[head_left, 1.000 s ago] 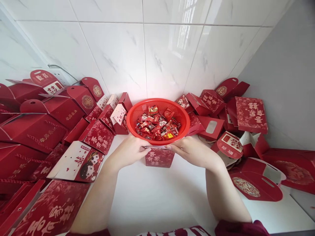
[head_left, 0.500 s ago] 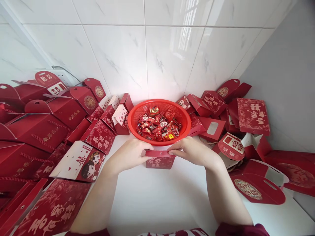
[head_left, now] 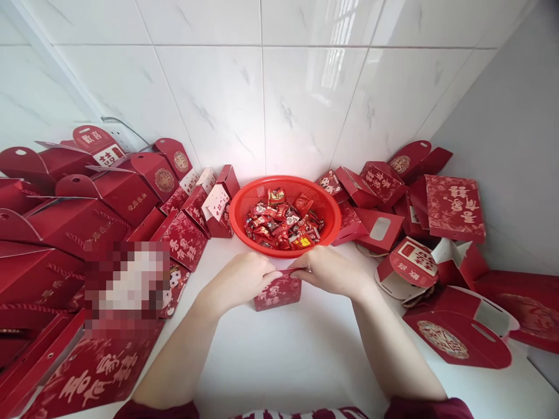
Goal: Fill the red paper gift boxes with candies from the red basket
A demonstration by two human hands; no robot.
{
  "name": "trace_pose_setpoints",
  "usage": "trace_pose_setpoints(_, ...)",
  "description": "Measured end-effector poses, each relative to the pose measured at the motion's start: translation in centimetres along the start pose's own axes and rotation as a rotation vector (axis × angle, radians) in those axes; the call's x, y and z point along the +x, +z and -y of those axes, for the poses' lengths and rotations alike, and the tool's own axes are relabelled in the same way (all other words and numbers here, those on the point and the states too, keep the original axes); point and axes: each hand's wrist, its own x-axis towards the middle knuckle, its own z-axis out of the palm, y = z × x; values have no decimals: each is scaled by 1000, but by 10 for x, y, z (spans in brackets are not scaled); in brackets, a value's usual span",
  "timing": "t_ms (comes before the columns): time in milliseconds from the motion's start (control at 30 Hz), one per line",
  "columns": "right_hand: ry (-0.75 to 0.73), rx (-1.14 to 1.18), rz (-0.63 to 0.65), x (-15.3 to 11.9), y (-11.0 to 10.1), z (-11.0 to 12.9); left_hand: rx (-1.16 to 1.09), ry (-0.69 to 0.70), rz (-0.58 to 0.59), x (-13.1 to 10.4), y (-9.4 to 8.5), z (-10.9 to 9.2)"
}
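Note:
A small red gift box (head_left: 278, 294) with pale lettering stands on the white table, between me and the red plastic basket. My left hand (head_left: 245, 278) pinches the left end of its top edge. At the other end of that edge my right hand (head_left: 328, 272) grips with thumb and fingers, the two thumbs close together. The hands cover much of the box's upper part. Just beyond them is the basket (head_left: 234, 212), holding many wrapped candies (head_left: 286, 222).
Red gift boxes (head_left: 72, 224) with rope handles crowd the left side, some patterned boxes (head_left: 186, 238) nearer the middle. More boxes (head_left: 456, 203) are heaped on the right, one open box (head_left: 458, 337) close to me. A tiled wall (head_left: 209, 93) rises behind; a wall socket sits at left.
Both hands have come closer together along the box's top edge. The box has turned and tilted slightly, showing more of its front. The view has shifted a little.

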Motion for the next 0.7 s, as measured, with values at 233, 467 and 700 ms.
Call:
trace_pose_setpoints(233,116,25,-139,-19,-11,-4,168,-479,-169,-51,-50,42)
trace_pose_setpoints(467,247,-2,-308,-49,-33,-16,296,-835,-305,-19,-40,110)
trace_pose_setpoints(700,475,-47,-472,-81,-51,-38,216,-833,-359,-3,-32,125)
